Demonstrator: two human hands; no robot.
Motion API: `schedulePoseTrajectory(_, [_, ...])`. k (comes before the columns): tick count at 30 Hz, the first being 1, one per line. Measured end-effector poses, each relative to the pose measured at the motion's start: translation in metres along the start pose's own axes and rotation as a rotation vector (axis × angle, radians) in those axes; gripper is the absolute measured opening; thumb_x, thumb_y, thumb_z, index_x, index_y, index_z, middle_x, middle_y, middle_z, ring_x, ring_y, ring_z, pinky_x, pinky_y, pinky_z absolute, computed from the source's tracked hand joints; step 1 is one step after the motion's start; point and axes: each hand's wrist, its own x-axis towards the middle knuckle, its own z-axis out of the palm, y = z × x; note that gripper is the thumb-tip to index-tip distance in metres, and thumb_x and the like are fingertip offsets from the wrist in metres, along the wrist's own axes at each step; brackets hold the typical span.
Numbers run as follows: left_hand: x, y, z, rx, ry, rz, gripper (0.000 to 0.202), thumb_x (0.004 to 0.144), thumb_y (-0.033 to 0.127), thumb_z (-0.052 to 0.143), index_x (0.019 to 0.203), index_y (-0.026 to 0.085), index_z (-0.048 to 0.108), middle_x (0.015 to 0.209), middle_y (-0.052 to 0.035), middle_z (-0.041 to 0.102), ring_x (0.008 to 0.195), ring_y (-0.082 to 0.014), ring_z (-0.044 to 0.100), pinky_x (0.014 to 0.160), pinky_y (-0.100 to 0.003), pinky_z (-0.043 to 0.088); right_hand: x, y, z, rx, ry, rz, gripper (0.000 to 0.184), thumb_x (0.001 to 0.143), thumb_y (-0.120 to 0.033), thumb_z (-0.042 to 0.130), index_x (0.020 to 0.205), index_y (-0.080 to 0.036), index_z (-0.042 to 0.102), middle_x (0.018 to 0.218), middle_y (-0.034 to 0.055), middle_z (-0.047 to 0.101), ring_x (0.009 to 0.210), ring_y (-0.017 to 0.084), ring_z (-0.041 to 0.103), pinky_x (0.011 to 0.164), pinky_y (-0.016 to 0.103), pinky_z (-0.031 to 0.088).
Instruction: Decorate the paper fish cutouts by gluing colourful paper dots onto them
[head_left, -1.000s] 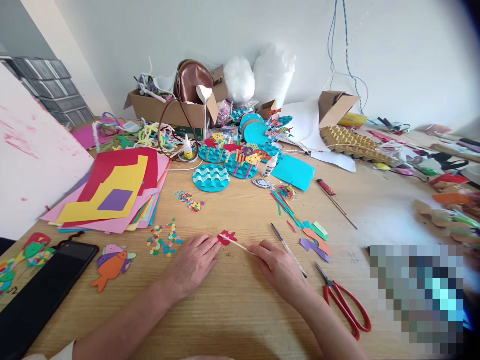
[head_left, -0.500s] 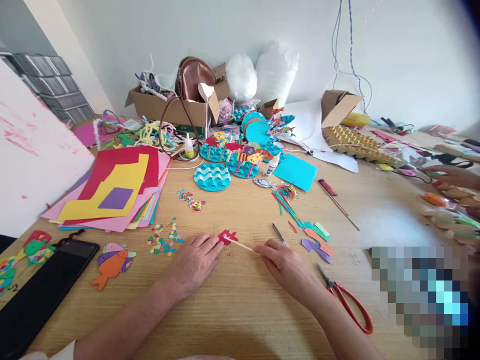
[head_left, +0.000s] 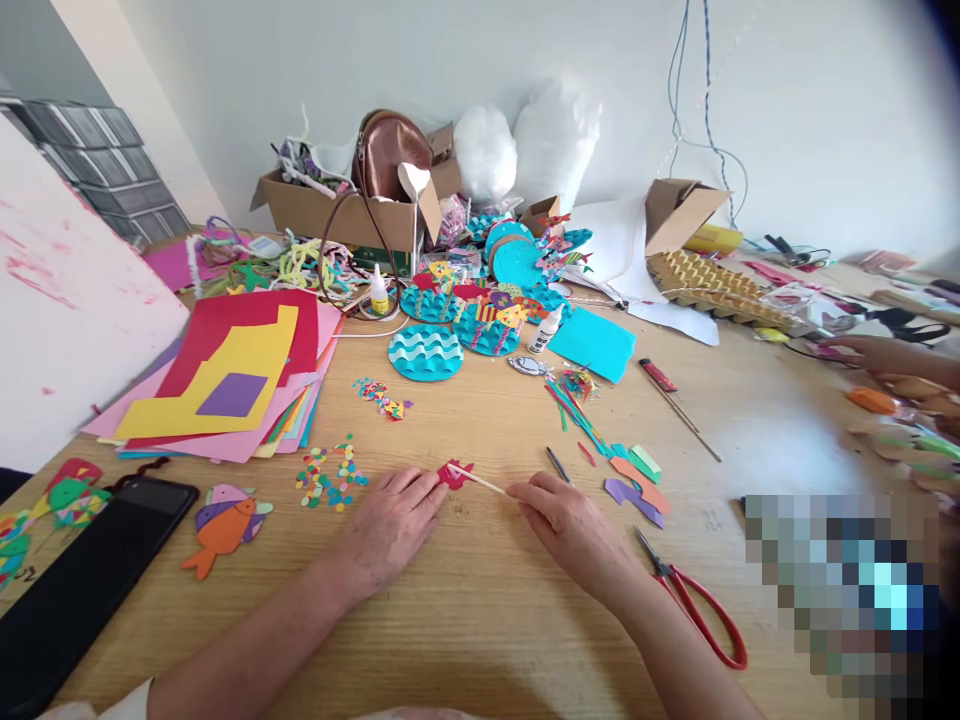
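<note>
A small red paper fish (head_left: 455,474) lies on the wooden table (head_left: 480,620) near its front. A thin wooden stick (head_left: 480,482) rests across the fish. My left hand (head_left: 390,520) lies flat with fingers stretched out, its fingertips pressing the fish's left edge. My right hand (head_left: 574,530) pinches the near end of the stick between thumb and finger. A pen (head_left: 559,466) lies just behind my right hand.
Red-handled scissors (head_left: 694,610) lie right of my right arm. Coloured paper sheets (head_left: 232,375), confetti dots (head_left: 330,478), an orange paper fish (head_left: 225,525), a black phone (head_left: 82,580), teal wave discs (head_left: 425,352), glue bottles and cardboard boxes crowd the table. Another person's hand (head_left: 885,352) is at the far right.
My right hand shifted slightly, sliding the stick over the red fish. The other person's hand came into view at the right edge. My left hand stayed put.
</note>
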Motion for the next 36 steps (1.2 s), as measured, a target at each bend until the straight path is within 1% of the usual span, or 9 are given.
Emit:
schedulePoseTrajectory(4, [-0.001, -0.001, 0.001, -0.001, 0.001, 0.006, 0.034, 0.086, 0.021, 0.046, 0.120, 0.019, 0.046, 0.118, -0.0038, 0.053, 0.106, -0.0214, 0.045, 0.088, -0.037, 0.039, -0.001, -0.003, 0.003, -0.018, -0.012, 0.011, 0.032, 0.084, -0.012, 0.035, 0.099, -0.023, 0.062, 0.085, 0.0035, 0.059, 0.075, 0.014, 0.056, 0.064, 0.023, 0.038])
schedulePoseTrajectory(9, [-0.001, -0.001, 0.003, 0.008, -0.001, 0.009, 0.034, 0.086, 0.020, 0.046, 0.119, 0.019, 0.046, 0.118, -0.0040, 0.053, 0.106, -0.0217, 0.045, 0.089, -0.037, 0.039, -0.001, -0.006, 0.004, -0.011, -0.001, 0.021, 0.032, 0.086, -0.015, 0.033, 0.098, -0.023, 0.062, 0.086, 0.0039, 0.059, 0.077, 0.014, 0.057, 0.066, 0.024, 0.039])
schedulePoseTrajectory(14, [0.000, -0.001, 0.003, -0.002, 0.012, 0.011, 0.034, 0.087, 0.022, 0.044, 0.121, 0.019, 0.045, 0.118, -0.0036, 0.053, 0.106, -0.0210, 0.045, 0.089, -0.037, 0.039, -0.001, -0.006, 0.005, -0.010, -0.012, 0.031, 0.032, 0.085, -0.014, 0.035, 0.100, -0.023, 0.061, 0.086, 0.0035, 0.059, 0.077, 0.014, 0.057, 0.065, 0.023, 0.038])
schedulePoseTrajectory(21, [0.000, 0.000, 0.001, 0.000, -0.010, -0.002, 0.035, 0.085, 0.019, 0.046, 0.120, 0.017, 0.045, 0.117, -0.0051, 0.053, 0.105, -0.0213, 0.045, 0.090, -0.037, 0.039, -0.005, -0.002, 0.006, 0.019, 0.013, 0.048, 0.033, 0.086, -0.015, 0.033, 0.103, -0.023, 0.060, 0.088, 0.0040, 0.059, 0.078, 0.014, 0.057, 0.066, 0.024, 0.039])
schedulePoseTrajectory(28, [0.000, 0.000, 0.001, -0.013, -0.002, -0.006, 0.034, 0.085, 0.019, 0.046, 0.120, 0.018, 0.045, 0.117, -0.0050, 0.053, 0.106, -0.0207, 0.045, 0.091, -0.037, 0.039, -0.009, 0.001, 0.009, 0.037, 0.027, 0.049, 0.032, 0.086, -0.015, 0.033, 0.102, -0.023, 0.060, 0.088, 0.0043, 0.059, 0.079, 0.015, 0.057, 0.068, 0.025, 0.041])
schedulePoseTrajectory(32, [0.000, 0.000, 0.000, -0.023, 0.016, -0.009, 0.035, 0.085, 0.019, 0.047, 0.120, 0.019, 0.045, 0.117, -0.0052, 0.054, 0.106, -0.0201, 0.045, 0.091, -0.036, 0.039, -0.012, 0.001, 0.007, 0.044, 0.036, 0.058, 0.032, 0.086, -0.014, 0.033, 0.101, -0.022, 0.060, 0.088, 0.0050, 0.059, 0.077, 0.014, 0.057, 0.066, 0.025, 0.042])
schedulePoseTrajectory(36, [0.001, 0.001, -0.001, -0.022, 0.004, -0.013, 0.034, 0.085, 0.019, 0.047, 0.119, 0.018, 0.046, 0.119, -0.0046, 0.053, 0.106, -0.0210, 0.045, 0.091, -0.036, 0.039, -0.018, 0.000, 0.006, 0.041, 0.020, 0.036, 0.031, 0.085, -0.012, 0.035, 0.098, -0.022, 0.061, 0.085, 0.0048, 0.059, 0.075, 0.014, 0.057, 0.065, 0.025, 0.042])
